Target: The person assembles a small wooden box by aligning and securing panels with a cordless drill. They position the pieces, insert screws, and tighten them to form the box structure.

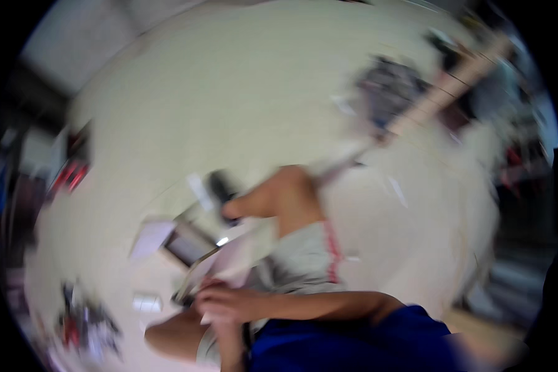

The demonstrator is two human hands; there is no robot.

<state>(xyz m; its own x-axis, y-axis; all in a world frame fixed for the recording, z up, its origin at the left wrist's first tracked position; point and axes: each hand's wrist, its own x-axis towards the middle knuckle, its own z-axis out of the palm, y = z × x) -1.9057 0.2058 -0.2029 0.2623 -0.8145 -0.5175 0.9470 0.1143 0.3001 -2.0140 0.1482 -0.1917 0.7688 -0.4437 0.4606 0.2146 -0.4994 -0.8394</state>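
Note:
Both hands meet low in the middle of the head view, in front of my blue shirt, and the picture is smeared by motion. My right hand (224, 304) reaches in from the right with its fingers curled, beside a small white bit (205, 318). What it grips is not clear. My left hand (212, 284) is largely hidden by the right one, and its fingers are too blurred to read. Just beyond the hands lies a pale pinkish flat piece (232, 261). A thin strip (199, 265) runs along its left side, with a bright glint near its upper end.
An open box (189, 243) with a pale flap stands left of my legs. A white block-shaped item (147, 302) lies nearer. Mixed clutter (87, 325) sits at the lower left. A long wooden plank (449, 90) slants at the upper right beside a grey heap (390, 87).

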